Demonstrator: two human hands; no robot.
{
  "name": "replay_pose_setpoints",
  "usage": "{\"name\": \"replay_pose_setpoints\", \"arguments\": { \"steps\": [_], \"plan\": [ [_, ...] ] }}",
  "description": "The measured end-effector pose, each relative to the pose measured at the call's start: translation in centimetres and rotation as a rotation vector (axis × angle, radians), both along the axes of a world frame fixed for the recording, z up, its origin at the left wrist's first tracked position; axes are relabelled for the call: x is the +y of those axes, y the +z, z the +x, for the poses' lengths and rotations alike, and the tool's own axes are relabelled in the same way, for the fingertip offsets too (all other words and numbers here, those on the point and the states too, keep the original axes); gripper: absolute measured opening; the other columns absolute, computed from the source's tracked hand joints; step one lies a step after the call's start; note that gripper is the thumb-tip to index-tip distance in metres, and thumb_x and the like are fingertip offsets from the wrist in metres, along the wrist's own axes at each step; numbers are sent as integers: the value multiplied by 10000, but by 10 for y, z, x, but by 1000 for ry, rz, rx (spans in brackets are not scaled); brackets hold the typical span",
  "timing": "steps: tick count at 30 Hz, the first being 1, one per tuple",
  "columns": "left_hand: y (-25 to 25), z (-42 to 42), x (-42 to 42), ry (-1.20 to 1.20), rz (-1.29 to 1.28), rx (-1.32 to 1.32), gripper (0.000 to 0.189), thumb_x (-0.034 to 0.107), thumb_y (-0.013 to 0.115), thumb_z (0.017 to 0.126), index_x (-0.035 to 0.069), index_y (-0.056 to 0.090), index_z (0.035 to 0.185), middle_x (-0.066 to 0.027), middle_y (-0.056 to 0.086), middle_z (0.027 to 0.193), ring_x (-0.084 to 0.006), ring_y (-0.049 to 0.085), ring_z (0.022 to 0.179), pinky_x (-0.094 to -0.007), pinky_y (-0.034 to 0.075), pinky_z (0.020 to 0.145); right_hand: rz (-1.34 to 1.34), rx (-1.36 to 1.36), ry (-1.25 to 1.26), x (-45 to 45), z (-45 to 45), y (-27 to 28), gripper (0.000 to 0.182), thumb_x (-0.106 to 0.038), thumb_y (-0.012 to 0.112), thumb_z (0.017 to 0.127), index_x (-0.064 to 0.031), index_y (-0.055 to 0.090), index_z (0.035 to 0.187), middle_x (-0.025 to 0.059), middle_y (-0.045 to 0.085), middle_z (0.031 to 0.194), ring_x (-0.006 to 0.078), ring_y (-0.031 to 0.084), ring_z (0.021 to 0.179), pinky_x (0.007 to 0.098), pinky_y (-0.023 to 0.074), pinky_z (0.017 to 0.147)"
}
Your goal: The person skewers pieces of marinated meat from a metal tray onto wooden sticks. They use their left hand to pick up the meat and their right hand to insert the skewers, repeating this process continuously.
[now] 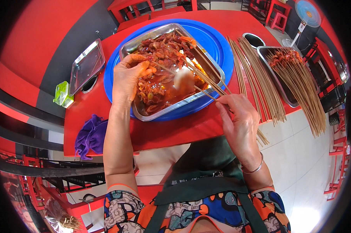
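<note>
A metal tray (152, 116) of raw meat pieces (161, 49) in red marinade rests on a round blue plastic lid (216, 32). My left hand (129, 75) is over the tray's left side, its sauce-stained fingers pinching a small piece of meat at the tip of a thin wooden skewer (204, 93). That skewer runs to my right hand (239, 119), which grips a bunch of skewers (206, 77) at the tray's lower right corner. Some of these carry meat at their far tips. A blurred pale round patch over the marinade cannot be made out.
Bare wooden skewers (260, 78) lie on the red table (169, 137) at the right, beside a second metal tray (280, 87) with loaded skewers (300, 81). At the left are another metal tray (86, 65), a green-and-clear package (63, 94) and a purple cloth (91, 137).
</note>
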State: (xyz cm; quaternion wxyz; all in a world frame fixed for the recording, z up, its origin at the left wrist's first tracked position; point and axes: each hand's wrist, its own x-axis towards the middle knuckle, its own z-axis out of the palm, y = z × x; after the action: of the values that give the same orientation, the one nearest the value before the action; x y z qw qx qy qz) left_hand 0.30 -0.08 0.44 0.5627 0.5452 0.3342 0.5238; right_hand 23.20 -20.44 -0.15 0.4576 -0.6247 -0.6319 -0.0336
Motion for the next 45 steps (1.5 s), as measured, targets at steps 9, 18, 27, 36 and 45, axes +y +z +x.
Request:
{"name": "replay_pose_setpoints", "arguments": {
  "steps": [9, 18, 27, 36, 45],
  "plan": [
    [2, 9, -12, 170, 212, 142, 102, -67, 670, 890, -70, 692, 989, -95, 729, 896, -164, 729, 765, -270, 588, 696, 5, 6, -9, 1, -14, -3, 117, -17, 741, 823, -54, 667, 906, 99, 675, 843, 294, 643, 802, 410, 514, 638],
    [9, 18, -28, 191, 281, 206, 114, -88, 648, 872, -53, 707, 962, -76, 737, 871, -141, 724, 770, -257, 577, 700, -9, 1, -3, 6, -15, -1, 108, -26, 739, 831, -48, 655, 894, 97, 678, 844, 304, 638, 783, 421, 505, 634],
    [3, 22, -26, 167, 282, 118, 107, -100, 646, 884, -57, 698, 968, -71, 722, 920, -152, 724, 799, -266, 593, 721, 50, 70, -32, 14, -17, -3, 105, -30, 737, 834, -51, 670, 912, 88, 694, 854, 302, 655, 808, 416, 510, 648],
    [1, 11, -11, 211, 218, -55, 105, -107, 641, 906, -63, 683, 992, -98, 716, 924, -179, 725, 788, -291, 619, 732, 31, 59, -15, -2, -11, 1, 122, -1, 742, 823, -41, 689, 926, 102, 693, 861, 304, 655, 793, 416, 518, 647],
    [3, 12, -15, 152, 268, -75, 108, -103, 651, 896, -56, 683, 989, -93, 720, 933, -157, 711, 796, -301, 627, 752, 51, 27, 12, -6, -10, 3, 133, 11, 743, 810, -34, 683, 921, 120, 686, 859, 315, 647, 790, 411, 517, 639]
  ]
}}
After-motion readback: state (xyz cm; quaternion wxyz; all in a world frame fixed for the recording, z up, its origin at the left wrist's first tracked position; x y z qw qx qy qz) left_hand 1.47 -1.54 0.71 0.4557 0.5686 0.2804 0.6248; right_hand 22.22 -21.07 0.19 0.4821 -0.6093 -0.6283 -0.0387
